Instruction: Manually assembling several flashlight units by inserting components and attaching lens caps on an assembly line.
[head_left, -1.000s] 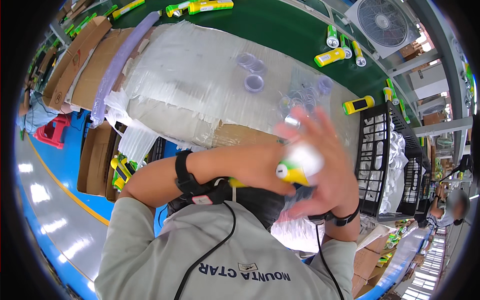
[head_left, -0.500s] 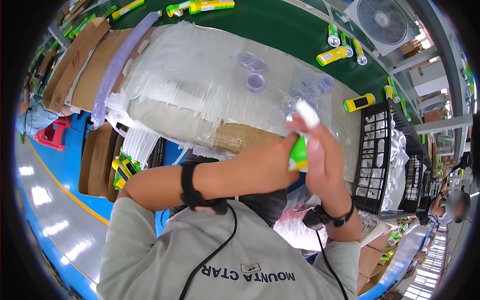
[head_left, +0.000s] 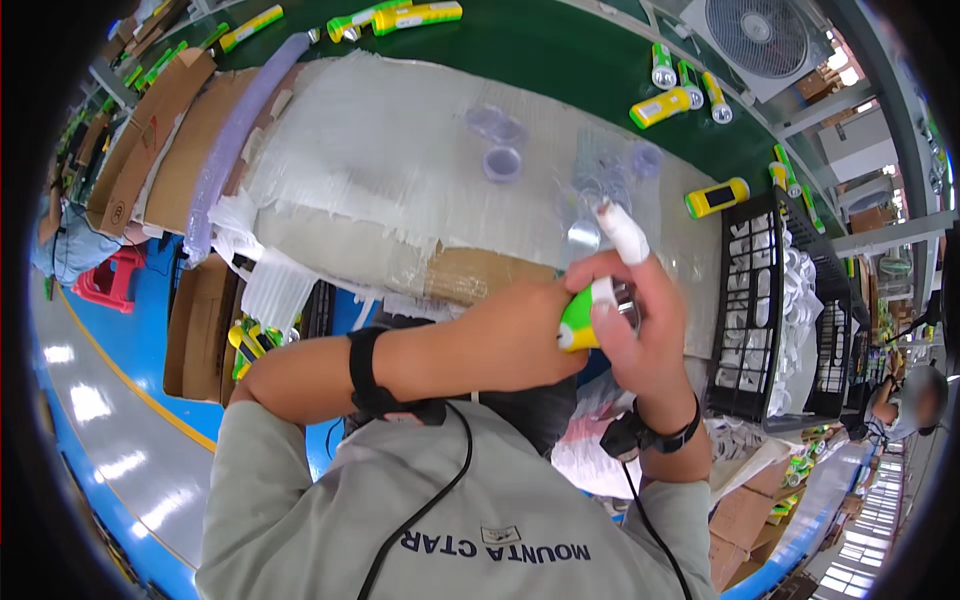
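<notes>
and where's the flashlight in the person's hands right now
In the head view, the flashlight is just right of centre, held between the left hand and the right hand, below the clear rings.

pale grey-green shirt, dark lettering – black wrist straps, cables – white wrap on one of right fingers

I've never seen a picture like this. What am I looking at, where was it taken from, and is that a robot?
No robot here, only a person, filmed by a wide camera on their own head looking down, which bends straight edges. Their left hand grips a green and yellow flashlight; their right hand curls around its lamp end. In front is a surface covered with cloudy plastic, with clear round pieces lying on it. More flashlights lie on the green surface beyond, and to the right stands a black crate of white parts.
</notes>
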